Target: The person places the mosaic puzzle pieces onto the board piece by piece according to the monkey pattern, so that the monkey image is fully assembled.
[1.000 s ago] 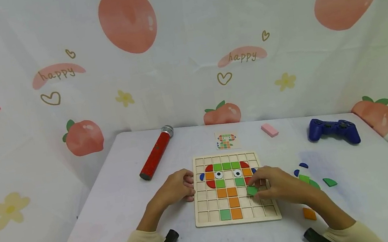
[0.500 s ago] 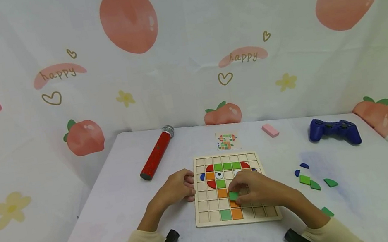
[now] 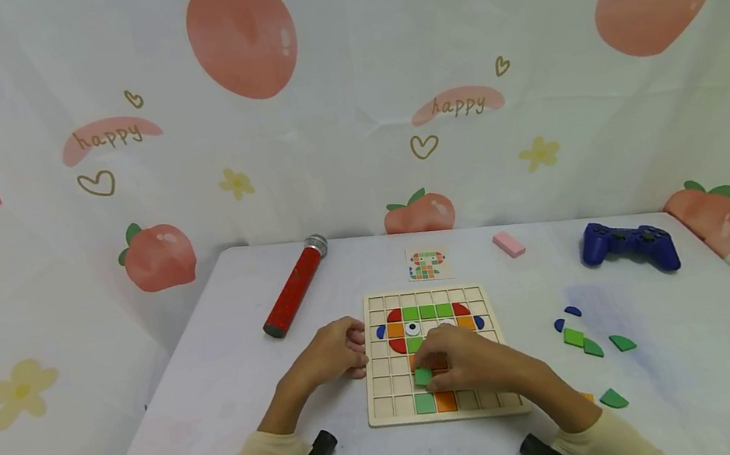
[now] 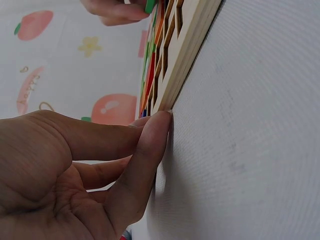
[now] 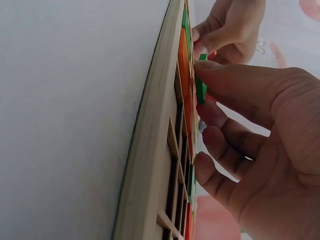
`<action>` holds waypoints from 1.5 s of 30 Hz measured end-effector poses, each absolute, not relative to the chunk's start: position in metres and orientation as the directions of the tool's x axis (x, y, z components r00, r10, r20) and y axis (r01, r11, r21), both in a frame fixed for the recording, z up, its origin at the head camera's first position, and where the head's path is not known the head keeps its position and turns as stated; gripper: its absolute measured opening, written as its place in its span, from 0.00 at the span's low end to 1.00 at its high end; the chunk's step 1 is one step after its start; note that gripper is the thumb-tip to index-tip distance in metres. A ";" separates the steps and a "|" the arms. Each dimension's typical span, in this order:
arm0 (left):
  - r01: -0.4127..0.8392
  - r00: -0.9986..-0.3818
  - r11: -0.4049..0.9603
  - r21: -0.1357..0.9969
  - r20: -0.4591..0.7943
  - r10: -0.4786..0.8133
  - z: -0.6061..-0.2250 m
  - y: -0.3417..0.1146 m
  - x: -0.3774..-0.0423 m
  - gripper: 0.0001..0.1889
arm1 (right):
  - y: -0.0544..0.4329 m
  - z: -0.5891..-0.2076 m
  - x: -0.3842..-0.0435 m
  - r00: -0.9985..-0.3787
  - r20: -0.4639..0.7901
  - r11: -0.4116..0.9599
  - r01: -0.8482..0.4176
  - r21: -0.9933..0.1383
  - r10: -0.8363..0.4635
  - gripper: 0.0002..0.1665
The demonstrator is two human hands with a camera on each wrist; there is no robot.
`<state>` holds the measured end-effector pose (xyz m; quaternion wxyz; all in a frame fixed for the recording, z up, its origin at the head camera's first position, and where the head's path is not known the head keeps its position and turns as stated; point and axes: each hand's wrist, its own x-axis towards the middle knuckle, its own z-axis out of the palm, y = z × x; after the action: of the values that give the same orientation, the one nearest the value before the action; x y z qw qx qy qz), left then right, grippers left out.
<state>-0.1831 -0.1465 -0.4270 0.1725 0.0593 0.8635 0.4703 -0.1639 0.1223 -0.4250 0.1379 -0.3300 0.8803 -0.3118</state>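
Observation:
A wooden grid board lies on the table, with colored tiles set in its cells: red, green, orange, blue, and white eye tiles. My left hand holds the board's left edge, thumb and fingertips right at the rim in the left wrist view. Over the lower middle cells, my right hand pinches a green square tile between thumb and index finger. In the right wrist view this tile stands tilted close to the board's face, the other fingers loosely bent below it. The right hand covers part of the pattern.
Loose green quarter-round, green square and blue half-round tiles lie right of the board. Behind it are a pattern card and pink eraser. A red microphone lies left, a blue game controller right.
My right hand has moved left across the board with the green tile, from the right-hand cells to the lower middle. My left hand has stayed at the board's edge.

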 end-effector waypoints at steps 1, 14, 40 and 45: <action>-0.057 -0.934 0.551 0.832 -0.240 0.265 -0.427 -0.147 -0.183 0.25 | 0.122 -0.425 -0.163 -0.742 -0.035 0.587 -0.498 -0.638 -0.669 0.12; -0.057 -0.934 0.547 0.835 -0.238 0.265 -0.427 -0.148 -0.182 0.25 | 0.120 -0.423 -0.159 -0.741 -0.049 0.593 -0.493 -0.637 -0.670 0.13; -0.055 -0.938 0.554 0.830 -0.233 0.257 -0.426 -0.149 -0.182 0.25 | 0.168 -0.411 -0.182 -0.822 0.011 0.613 -0.433 -0.661 -0.569 0.16; -0.057 -0.935 0.552 0.832 -0.238 0.261 -0.427 -0.148 -0.182 0.25 | 0.190 -0.410 -0.183 -0.870 0.009 0.648 -0.374 -0.664 -0.493 0.16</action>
<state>-0.1825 -0.1476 -0.4269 0.1697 0.0590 0.8643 0.4698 -0.1832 0.1898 -0.4096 0.0866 -0.2399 0.9036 -0.3443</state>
